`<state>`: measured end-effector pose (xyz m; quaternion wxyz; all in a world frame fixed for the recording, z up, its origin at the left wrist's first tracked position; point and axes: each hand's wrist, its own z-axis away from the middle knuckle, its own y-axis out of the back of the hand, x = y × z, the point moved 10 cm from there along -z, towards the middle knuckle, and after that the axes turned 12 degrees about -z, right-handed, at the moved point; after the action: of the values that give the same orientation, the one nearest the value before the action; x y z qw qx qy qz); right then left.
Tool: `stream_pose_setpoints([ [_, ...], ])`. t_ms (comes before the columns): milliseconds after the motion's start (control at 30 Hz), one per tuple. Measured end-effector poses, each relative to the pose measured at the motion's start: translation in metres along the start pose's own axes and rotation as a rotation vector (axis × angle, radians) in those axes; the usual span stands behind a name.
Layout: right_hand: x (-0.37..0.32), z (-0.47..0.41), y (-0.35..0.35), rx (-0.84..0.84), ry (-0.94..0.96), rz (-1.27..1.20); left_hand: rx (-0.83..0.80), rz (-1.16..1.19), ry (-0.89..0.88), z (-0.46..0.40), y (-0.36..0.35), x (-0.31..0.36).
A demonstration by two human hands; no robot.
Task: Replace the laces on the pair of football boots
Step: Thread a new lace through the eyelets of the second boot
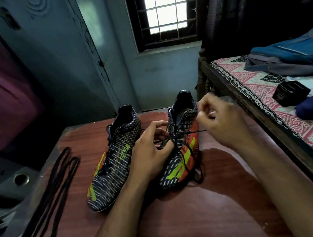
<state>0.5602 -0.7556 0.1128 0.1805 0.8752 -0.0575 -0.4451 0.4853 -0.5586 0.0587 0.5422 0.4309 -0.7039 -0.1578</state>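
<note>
Two dark patterned football boots with yellow-green stripes stand side by side on the reddish wooden table [209, 218], toes toward me. The left boot [112, 160] is laced in black. On the right boot [182, 159] a black lace [185, 146] hangs loose over its orange side and trails onto the table. My left hand [151, 153] lies between the boots, with its fingers curled on the right boot's lacing at the eyelets. My right hand [222, 119] is beside the boot's collar and pinches the lace, which runs taut from the eyelets. A spare pair of black laces [49, 186] lies at the table's left edge.
A bed with a patterned sheet [284, 106] runs along the right, carrying a small black box [290, 92] and folded blue clothes [294, 51]. A blue-grey door and wall with a barred window [166, 8] stand behind the table. Dark clutter fills the floor on the left.
</note>
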Motion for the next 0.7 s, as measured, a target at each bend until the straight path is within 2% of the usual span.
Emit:
stream_pose_setpoints([
  [33,-0.001,0.002,-0.013,-0.131,0.015,0.157,0.002,-0.006,-0.003,0.0,0.0,0.001],
  [100,0.009,0.01,-0.034,-0.352,-0.06,0.283,0.004,-0.019,-0.012,0.002,0.001,0.002],
  [133,0.013,0.011,-0.037,-0.395,-0.088,0.289,0.005,-0.024,-0.017,0.002,0.001,0.003],
  [200,0.01,0.007,-0.032,-0.374,-0.083,0.199,0.007,-0.031,-0.018,0.002,0.002,0.003],
  [267,0.003,0.001,-0.019,-0.262,-0.073,-0.033,0.002,-0.046,-0.015,0.002,0.002,0.003],
  [333,-0.01,-0.002,-0.009,-0.156,-0.076,-0.423,-0.002,-0.053,-0.01,0.002,0.002,0.002],
  [433,-0.02,0.001,-0.009,-0.108,-0.162,-1.006,-0.004,-0.059,-0.015,0.002,0.002,0.002],
  [533,-0.009,-0.001,0.002,0.04,-0.234,-1.221,-0.003,-0.064,-0.019,0.002,0.002,0.002],
  [600,0.008,-0.003,0.021,0.223,-0.227,-1.152,-0.004,-0.061,-0.019,0.002,0.002,0.003],
  [633,0.014,-0.003,0.034,0.308,-0.189,-1.027,-0.006,-0.066,-0.022,0.002,0.002,0.003],
  [700,0.01,0.0,0.054,0.374,-0.046,-0.559,-0.006,-0.081,-0.029,0.003,0.002,0.005],
])
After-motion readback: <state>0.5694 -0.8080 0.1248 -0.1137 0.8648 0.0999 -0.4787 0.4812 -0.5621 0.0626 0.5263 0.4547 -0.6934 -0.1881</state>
